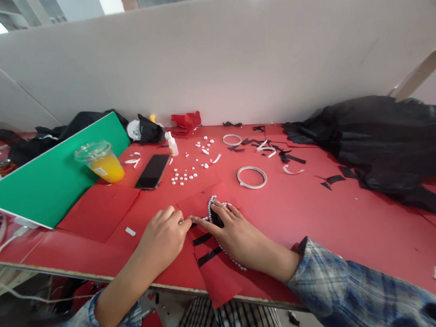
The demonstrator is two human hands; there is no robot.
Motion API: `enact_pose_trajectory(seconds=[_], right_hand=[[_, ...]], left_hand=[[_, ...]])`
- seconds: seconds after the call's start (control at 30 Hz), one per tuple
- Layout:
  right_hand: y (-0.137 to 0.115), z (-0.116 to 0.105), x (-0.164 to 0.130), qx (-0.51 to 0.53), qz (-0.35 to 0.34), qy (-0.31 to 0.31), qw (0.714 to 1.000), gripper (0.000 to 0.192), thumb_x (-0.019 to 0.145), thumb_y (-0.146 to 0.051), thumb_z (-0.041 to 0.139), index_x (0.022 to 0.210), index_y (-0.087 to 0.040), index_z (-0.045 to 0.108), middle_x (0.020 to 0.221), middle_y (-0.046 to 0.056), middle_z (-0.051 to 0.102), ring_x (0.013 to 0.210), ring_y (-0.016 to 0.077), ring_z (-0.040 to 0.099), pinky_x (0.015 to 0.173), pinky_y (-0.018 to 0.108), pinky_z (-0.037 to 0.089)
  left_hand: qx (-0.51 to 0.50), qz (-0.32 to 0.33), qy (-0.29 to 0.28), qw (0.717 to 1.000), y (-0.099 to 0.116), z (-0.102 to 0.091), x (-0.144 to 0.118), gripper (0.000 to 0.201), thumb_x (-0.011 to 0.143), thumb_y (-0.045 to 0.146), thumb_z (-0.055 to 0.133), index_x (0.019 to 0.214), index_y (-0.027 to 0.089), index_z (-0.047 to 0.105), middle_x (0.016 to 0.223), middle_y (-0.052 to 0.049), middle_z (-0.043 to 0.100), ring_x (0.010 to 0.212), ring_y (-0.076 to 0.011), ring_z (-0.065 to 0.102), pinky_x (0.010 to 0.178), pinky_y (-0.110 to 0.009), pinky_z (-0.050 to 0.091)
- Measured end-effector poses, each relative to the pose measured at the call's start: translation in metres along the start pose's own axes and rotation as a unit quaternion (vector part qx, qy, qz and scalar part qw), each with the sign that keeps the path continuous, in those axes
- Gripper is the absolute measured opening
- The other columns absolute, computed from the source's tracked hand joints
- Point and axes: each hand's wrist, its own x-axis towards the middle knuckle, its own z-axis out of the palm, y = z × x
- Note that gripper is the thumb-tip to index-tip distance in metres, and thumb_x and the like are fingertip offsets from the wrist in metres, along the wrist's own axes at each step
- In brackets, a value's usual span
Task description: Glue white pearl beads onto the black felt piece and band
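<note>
A red sheet [221, 284] lies in front of me at the table's front edge, with short black strips [210, 256] across its left part. On it a string of silvery beads [230, 258] curves around a black piece, mostly hidden under my right hand. My right hand [241, 236] rests flat over the black piece and beads, fingers stretched out, its index finger reaching left. Close beside that fingertip, my left hand [165, 239] is closed in a pinch at the sheet's left edge. What the pinch holds is too small to make out.
Behind my hands are loose white pearls [181, 176], a phone [153, 171], a small white bottle [172, 144] and a tape roll [252, 177]. A cup of orange drink [106, 166] stands left by a green board [55, 190]. Black fabric [381, 147] covers the right side.
</note>
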Motion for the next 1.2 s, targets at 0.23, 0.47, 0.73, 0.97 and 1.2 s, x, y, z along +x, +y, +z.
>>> enact_pose_trajectory(seconds=[0.23,0.47,0.73,0.97,1.2], right_hand=[[-0.001,0.003,0.002,0.005,0.006,-0.016,1.0,0.053,0.086,-0.011,0.041,0.137,-0.023,0.039,0.131,0.019,0.04,0.125,0.032,0.037,0.098,0.052,0.035],[0.005,-0.015,0.006,0.065,0.024,-0.042,0.997,0.05,0.085,-0.009,0.043,0.131,-0.029,0.047,0.123,0.015,0.043,0.127,0.0316,0.035,0.099,0.057,0.031],[0.004,-0.023,0.05,0.246,0.028,-0.004,0.969,0.022,0.076,-0.01,0.059,0.098,-0.014,0.063,0.091,0.007,0.061,0.08,0.0155,0.058,0.073,0.029,0.047],[0.003,0.013,0.067,0.407,0.121,-0.025,0.905,0.012,0.071,-0.007,0.063,0.082,-0.012,0.065,0.071,0.001,0.064,0.064,0.0109,0.055,0.061,0.022,0.043],[0.0,0.017,0.071,0.431,0.162,-0.045,0.886,0.012,0.07,-0.009,0.065,0.081,-0.009,0.067,0.071,0.003,0.066,0.065,0.0118,0.058,0.065,0.024,0.046]], left_hand=[[-0.098,-0.048,-0.035,0.993,-0.003,-0.004,-0.001,0.032,0.086,0.014,0.044,0.115,0.018,0.055,0.088,-0.008,0.064,0.087,-0.0254,0.057,0.072,-0.036,0.044],[-0.341,-0.126,-0.052,0.93,-0.017,0.002,0.004,0.012,0.085,0.026,0.045,0.086,0.02,0.055,0.084,-0.003,0.065,0.082,-0.0186,0.061,0.066,-0.026,0.043],[-0.378,-0.124,-0.056,0.916,-0.025,0.001,0.004,0.016,0.079,0.014,0.048,0.085,0.016,0.062,0.084,-0.008,0.068,0.08,-0.0195,0.063,0.067,-0.025,0.043],[-0.362,-0.143,-0.076,0.918,-0.016,-0.014,0.003,0.019,0.073,0.008,0.05,0.072,0.014,0.068,0.073,-0.007,0.07,0.074,-0.0186,0.065,0.061,-0.022,0.038],[-0.318,-0.188,-0.082,0.926,-0.007,-0.014,0.005,0.019,0.071,0.008,0.05,0.068,0.013,0.068,0.074,-0.012,0.07,0.079,-0.0221,0.065,0.061,-0.023,0.037]])
